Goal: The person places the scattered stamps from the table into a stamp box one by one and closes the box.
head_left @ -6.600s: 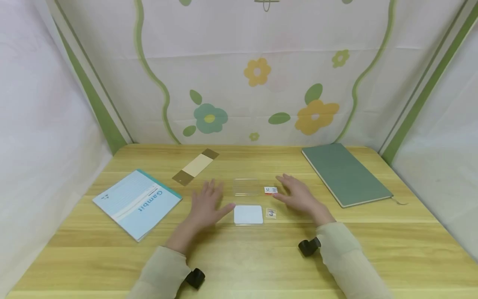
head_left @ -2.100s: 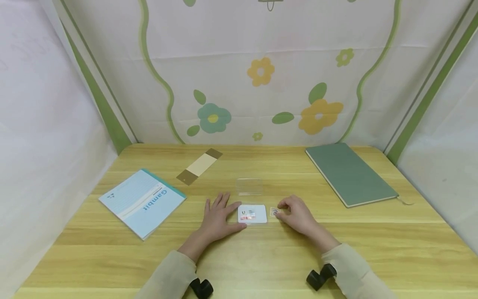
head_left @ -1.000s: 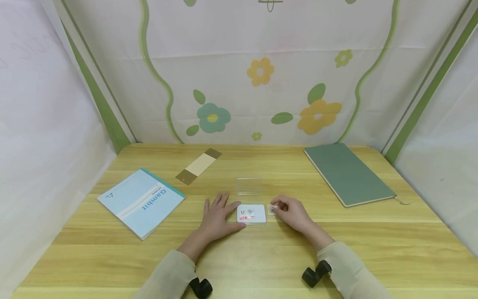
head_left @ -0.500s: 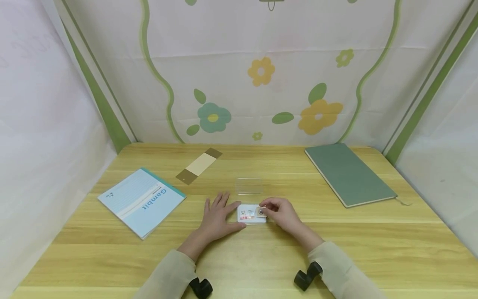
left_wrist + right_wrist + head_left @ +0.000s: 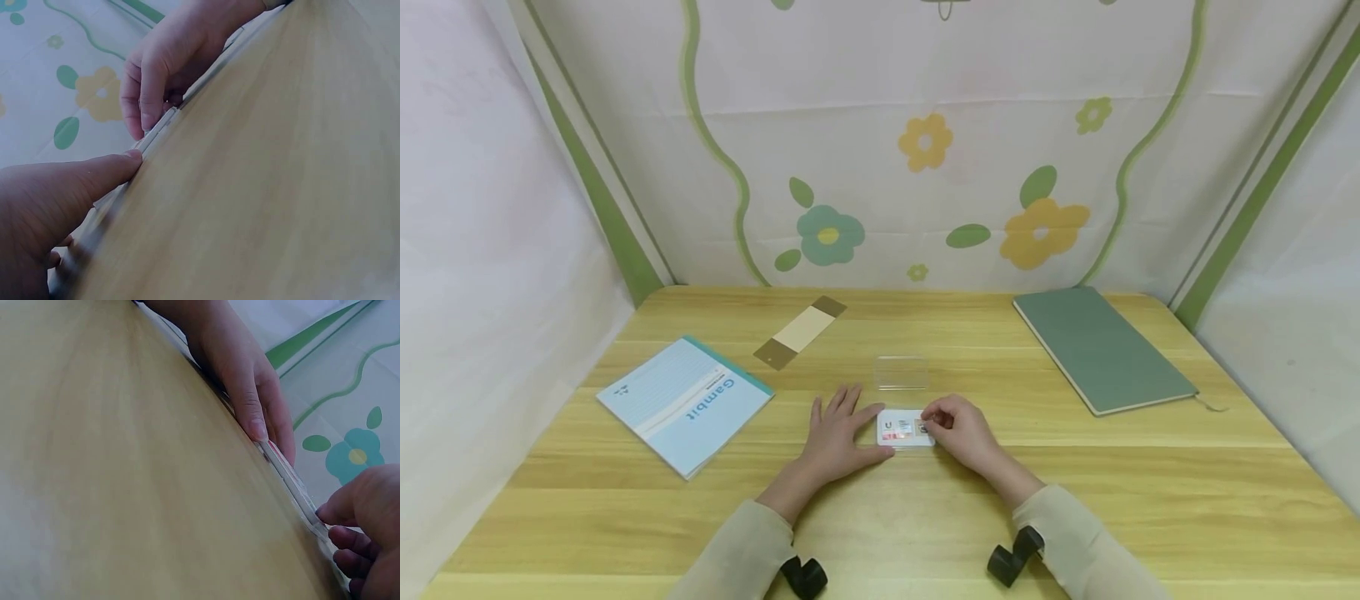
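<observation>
A white card lies in a shallow clear case in the head view. A small printed label with a "U" and a red strip lies on its left part. My left hand spreads beside it, with index finger and thumb straight at the case's left corners. At the right end, my right hand pinches a small square piece with a dark round motif, lying over the card and partly hidden by the fingertips. Both wrist views show the thin case edge-on between the hands.
A clear plastic rectangle lies behind the card. A light-blue Gambit notebook and a brown-and-cream strip lie to the left. A green notebook with a ribbon is at the right. A floral cloth hangs behind the table.
The "U" label and then the square piece have come onto the card, the square from its right, in my right hand. My left hand has moved in to the case's left edge.
</observation>
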A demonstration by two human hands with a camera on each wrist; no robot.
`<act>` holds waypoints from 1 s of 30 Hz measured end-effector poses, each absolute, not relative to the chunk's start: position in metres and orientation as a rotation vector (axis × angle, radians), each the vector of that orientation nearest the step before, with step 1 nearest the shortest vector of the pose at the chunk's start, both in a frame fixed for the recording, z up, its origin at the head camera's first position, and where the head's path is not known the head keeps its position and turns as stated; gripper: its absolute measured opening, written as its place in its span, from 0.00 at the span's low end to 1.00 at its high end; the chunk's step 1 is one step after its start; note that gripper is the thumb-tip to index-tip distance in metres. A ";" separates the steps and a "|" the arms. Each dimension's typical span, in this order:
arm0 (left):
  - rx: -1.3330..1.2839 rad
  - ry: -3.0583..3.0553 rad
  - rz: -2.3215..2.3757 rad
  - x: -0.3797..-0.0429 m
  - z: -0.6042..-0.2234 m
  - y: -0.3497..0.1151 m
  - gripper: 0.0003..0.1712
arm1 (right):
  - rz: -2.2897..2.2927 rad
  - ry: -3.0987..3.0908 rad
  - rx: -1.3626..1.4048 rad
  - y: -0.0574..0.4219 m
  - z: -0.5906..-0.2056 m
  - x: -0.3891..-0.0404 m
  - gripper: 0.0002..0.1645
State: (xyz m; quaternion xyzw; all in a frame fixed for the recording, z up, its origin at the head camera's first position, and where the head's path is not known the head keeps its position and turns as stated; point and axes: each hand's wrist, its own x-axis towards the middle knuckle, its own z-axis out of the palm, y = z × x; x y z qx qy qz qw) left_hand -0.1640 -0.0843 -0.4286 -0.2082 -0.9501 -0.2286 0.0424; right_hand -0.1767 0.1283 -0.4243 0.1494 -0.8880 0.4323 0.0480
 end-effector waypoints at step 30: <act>-0.470 -2.979 -0.607 -0.241 -0.425 -0.084 0.43 | 0.885 -3.033 0.596 0.153 -0.418 -0.250 0.46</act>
